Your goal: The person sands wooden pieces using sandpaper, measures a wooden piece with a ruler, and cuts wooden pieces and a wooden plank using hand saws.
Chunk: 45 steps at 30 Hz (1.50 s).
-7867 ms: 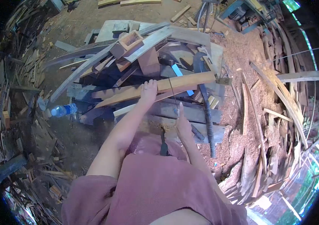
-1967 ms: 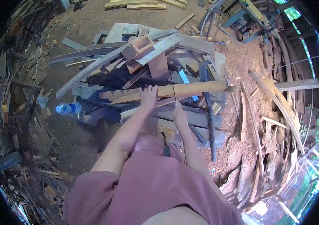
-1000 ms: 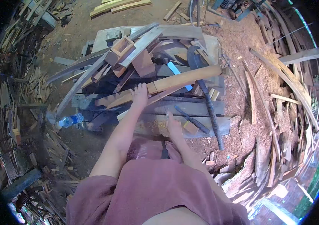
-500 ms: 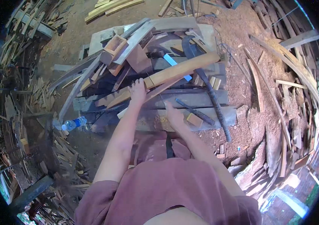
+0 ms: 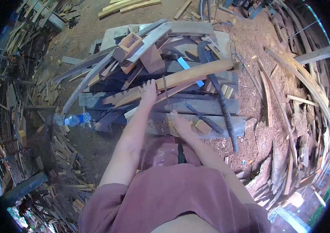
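A long curved wooden plank (image 5: 196, 73) lies slantwise over the work pile. My left hand (image 5: 148, 92) is closed over its near part, fingers on the wood. My right hand (image 5: 181, 124) is wrapped around the handle end of a narrow-bladed saw. The thin dark saw blade (image 5: 165, 87) crosses the plank just right of my left hand. A thinner wooden strip (image 5: 176, 92) runs beneath the plank. To the right of my right hand lie a small wood block (image 5: 202, 126) and a dark rod-like tool (image 5: 204, 118).
A long dark-handled tool with a curved head (image 5: 221, 101) leans across the boards on the right. Stacked offcuts and an open wooden box (image 5: 131, 42) stand behind. A plastic water bottle (image 5: 77, 119) lies at left. Scrap wood covers the ground on both sides.
The whole view has shifted slightly, with the pile appearing lower and further right. The saw blade now stands more upright across the plank. My left hand keeps its place on the wood.
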Motion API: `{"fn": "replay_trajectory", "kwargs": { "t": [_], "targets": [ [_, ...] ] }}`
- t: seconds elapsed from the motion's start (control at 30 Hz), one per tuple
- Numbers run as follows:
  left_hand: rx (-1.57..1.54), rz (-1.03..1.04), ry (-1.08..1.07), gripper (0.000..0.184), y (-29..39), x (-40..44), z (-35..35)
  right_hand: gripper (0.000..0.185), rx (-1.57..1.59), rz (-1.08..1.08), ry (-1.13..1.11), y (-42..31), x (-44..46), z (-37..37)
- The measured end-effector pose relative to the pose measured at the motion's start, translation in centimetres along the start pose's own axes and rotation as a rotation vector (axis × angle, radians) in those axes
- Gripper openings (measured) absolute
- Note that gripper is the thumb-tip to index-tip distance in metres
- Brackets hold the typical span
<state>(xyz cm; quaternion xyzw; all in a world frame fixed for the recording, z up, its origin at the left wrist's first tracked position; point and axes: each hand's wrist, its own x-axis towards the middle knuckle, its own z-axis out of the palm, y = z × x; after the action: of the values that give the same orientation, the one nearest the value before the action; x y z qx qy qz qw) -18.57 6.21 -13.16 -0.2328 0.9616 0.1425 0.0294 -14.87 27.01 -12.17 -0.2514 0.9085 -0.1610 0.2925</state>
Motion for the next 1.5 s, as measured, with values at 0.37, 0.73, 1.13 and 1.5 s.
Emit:
{"fn": "replay_trajectory", "kwargs": {
  "t": [0.37, 0.73, 1.13, 1.5],
  "targets": [
    [-0.001, -0.007, -0.019, 0.055, -0.5, 0.0, 0.3, 0.045, 0.183, 0.048, -0.015, -1.3, 4.5, -3.4],
    [0.003, -0.035, -0.005, 0.052, -0.2, -0.6, -0.2, 0.040, 0.126, 0.034, 0.005, -0.4, 2.2, -2.2],
    [-0.011, -0.013, 0.065, 0.054, -0.6, -0.6, 0.7, 0.040, 0.119, -0.001, 0.054, 1.4, -0.1, -0.8],
    [-0.037, -0.056, 0.021, 0.054, 0.0, -0.4, 0.2, 0.040, 0.200, -0.012, -0.037, 4.1, -3.8, -3.5]
  ]
}}
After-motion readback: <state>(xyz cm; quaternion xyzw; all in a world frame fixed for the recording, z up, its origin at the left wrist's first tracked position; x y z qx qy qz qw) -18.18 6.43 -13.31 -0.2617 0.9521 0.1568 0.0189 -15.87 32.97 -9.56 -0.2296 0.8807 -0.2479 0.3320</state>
